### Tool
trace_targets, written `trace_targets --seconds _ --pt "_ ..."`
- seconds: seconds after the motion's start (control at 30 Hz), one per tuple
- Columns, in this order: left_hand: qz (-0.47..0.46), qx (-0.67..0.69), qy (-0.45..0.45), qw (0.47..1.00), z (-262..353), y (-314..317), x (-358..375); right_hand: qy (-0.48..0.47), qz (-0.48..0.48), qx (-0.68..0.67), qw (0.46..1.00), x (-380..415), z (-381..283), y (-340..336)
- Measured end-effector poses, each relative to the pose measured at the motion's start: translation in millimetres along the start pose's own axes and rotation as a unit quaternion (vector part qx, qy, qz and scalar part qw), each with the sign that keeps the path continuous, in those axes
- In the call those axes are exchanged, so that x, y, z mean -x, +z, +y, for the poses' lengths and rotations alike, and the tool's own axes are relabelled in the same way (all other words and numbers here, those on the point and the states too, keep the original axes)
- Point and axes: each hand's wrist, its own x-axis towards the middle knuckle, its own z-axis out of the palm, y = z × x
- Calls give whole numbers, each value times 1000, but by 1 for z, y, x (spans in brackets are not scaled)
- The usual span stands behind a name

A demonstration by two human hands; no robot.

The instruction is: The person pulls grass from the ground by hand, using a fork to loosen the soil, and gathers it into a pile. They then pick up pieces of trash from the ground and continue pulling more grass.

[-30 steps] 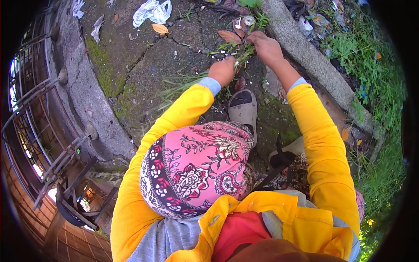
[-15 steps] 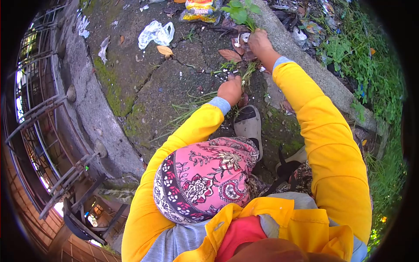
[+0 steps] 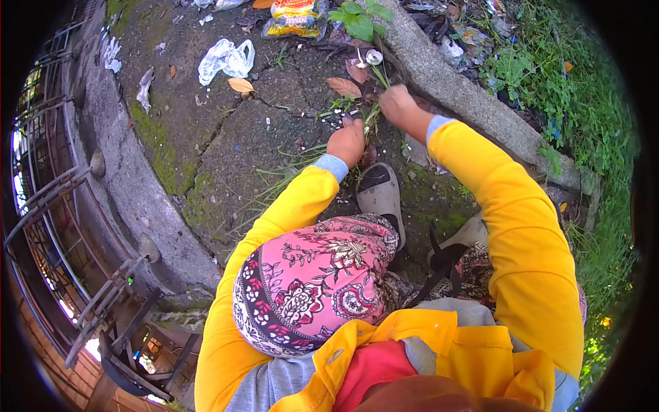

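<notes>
My left hand [image 3: 347, 143] is closed low over the paving, gripping a bunch of grass. Long blades of this grass [image 3: 292, 168] trail out to its left. Just up and to the right, my right hand [image 3: 399, 106] is closed, slightly blurred, on thin green stems [image 3: 382, 77] that stick out above its fingers. A small white scrap [image 3: 373, 57] lies by the stem tips. Between the two hands shows a pale tuft [image 3: 371, 118]. Farther up stands a leafy green plant [image 3: 358, 20] beside the kerb.
A concrete kerb [image 3: 473, 96] runs along the right, with litter and weeds [image 3: 528, 75] beyond. On the cracked paving lie a white plastic bag [image 3: 228, 60], a yellow wrapper [image 3: 296, 17] and brown leaves [image 3: 343, 87]. Metal railings [image 3: 62, 178] stand left. My sandalled foot [image 3: 379, 196] is close below.
My right hand has come away from the leafy plant, down and back beside my left hand. The left hand stays at the grass. The view has shifted slightly.
</notes>
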Motion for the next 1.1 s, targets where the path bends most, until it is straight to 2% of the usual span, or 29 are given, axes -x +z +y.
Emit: trace_targets --seconds 0.03,0.1,0.17,0.23,0.27,0.3,0.33,0.37,0.4,0.43,0.47,0.53,0.57,0.6,0.63,0.67,0.7,0.77,0.87,0.97,1.0,1.1 --pt "1 2 1 1000 -1 1 0 -5 -25 -26 999 14 -9 5" --pt "1 6 -1 1000 -3 4 1 -103 -131 -49 985 53 -13 7" --pt "8 5 -3 1000 -1 3 3 -175 -194 -53 964 79 -1 3" --pt "16 2 -3 1000 -1 3 4 -117 -198 -69 971 83 40 -26" --pt "28 -10 4 1000 -2 5 4 -5 -203 -162 966 85 69 -77" --pt "33 -17 6 999 -2 4 5 10 -71 -234 970 70 116 -79" --pt "39 -24 7 999 -1 3 7 124 84 -219 964 76 161 -100" --pt "45 -30 7 999 0 3 7 233 237 -196 923 86 208 -133" --pt "59 -42 20 997 -1 6 8 331 383 -168 846 91 237 -163" --pt "60 -56 9 997 2 9 9 392 369 -159 827 97 235 -185" --pt "61 -73 0 995 5 10 8 330 438 -75 833 95 224 -187" --pt "62 -115 -7 991 12 12 9 202 388 -127 890 86 181 -193" --pt "59 -112 -6 992 14 13 9 167 285 -180 927 67 159 -182" --pt "54 -108 -4 993 20 8 13 180 227 -250 924 34 147 -124" --pt "49 -104 1 993 24 6 14 50 264 -261 927 37 104 -128" --pt "41 -80 0 996 26 7 13 33 187 -372 909 21 75 -104" --pt "38 -84 1 996 27 7 14 -32 204 -320 924 4 52 -86" --pt "30 -95 4 995 28 3 15 -21 236 -356 904 -20 4 -55" --pt "38 -98 26 994 20 7 14 -66 434 -278 854 -57 -39 12" --pt "30 -85 26 996 18 14 10 24 330 -319 888 -60 -49 16" --pt "23 -47 34 998 18 14 11 50 267 -380 884 -53 -47 9" --pt "9 -50 6 999 27 8 12 -17 308 -389 868 -62 -39 24"
